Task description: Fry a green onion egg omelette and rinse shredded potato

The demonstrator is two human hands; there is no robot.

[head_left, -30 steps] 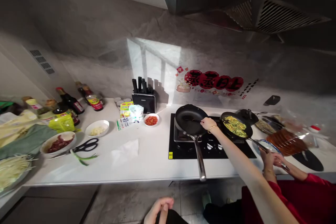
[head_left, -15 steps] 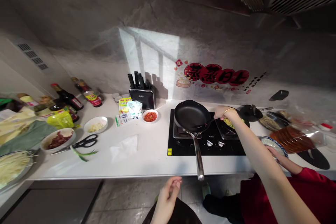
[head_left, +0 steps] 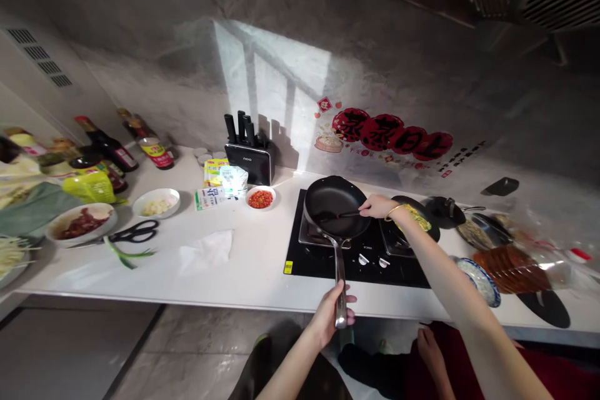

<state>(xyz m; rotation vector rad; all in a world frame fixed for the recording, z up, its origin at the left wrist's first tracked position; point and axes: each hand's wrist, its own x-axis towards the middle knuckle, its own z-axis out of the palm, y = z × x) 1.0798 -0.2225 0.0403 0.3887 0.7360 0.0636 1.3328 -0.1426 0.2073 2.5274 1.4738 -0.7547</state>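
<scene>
A black frying pan (head_left: 336,197) with a steel handle sits on the left burner of the black gas hob (head_left: 304,256). My left hand (head_left: 330,315) is wrapped round the outer part of that handle, over the counter's front edge. At the pan's right rim, my right hand (head_left: 375,206) is closed on a dark, thin spatula (head_left: 350,214). The spatula reaches low into the pan, and its head blends into the black surface. Behind my right wrist, a second black pan (head_left: 429,222) holds cooked egg with green bits (head_left: 415,215).
Left of the hob are a bowl of chopped red chilli (head_left: 260,199), a knife block (head_left: 250,162), a white cloth (head_left: 209,250) and scissors (head_left: 138,232). At right stand a blue-rimmed bowl (head_left: 482,284) and a black lid (head_left: 546,309). A co-worker's hand (head_left: 429,347) is below the counter edge.
My left hand has come up and taken hold of the pan handle. My right hand has moved left with the spatula, further over the pan. The co-worker's hand has left the blue-rimmed bowl.
</scene>
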